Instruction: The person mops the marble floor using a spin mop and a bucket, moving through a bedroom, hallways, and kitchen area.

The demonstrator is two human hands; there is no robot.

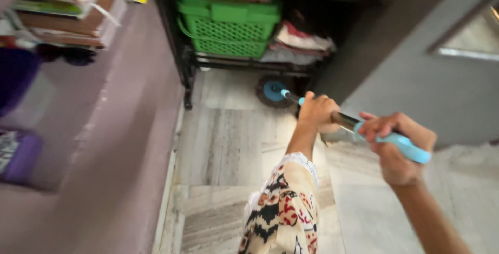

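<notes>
Both hands grip 1 mop. The left hand [318, 111] is wrapped around the metal pole [343, 120] partway along its length; a patterned sleeve [285, 210] covers that forearm. The right hand [396, 147] is wrapped around the blue grip [410, 149] at the pole's upper end. Neither hand is free.

The mop [291, 98] slants down and away from the hands. Its round blue head [272, 91] lies on the floor [228, 145] at the foot of a dark rack [183, 62], at or just under the lowest shelf.

The floor is pale, streaked stone tile. The picture is blurred, so wet and dry areas cannot be told apart, and how much of the floor has been covered cannot be judged. The head is at the rack edge; the tiles nearer the person and to the right lie outside its present reach.

The rack holds a green basket [228, 25] and folded cloth [301, 41]. A mauve bed [104, 145] fills the left side, with stacked books [73, 4] at its far end. A grey door [416, 77] stands on the right.
</notes>
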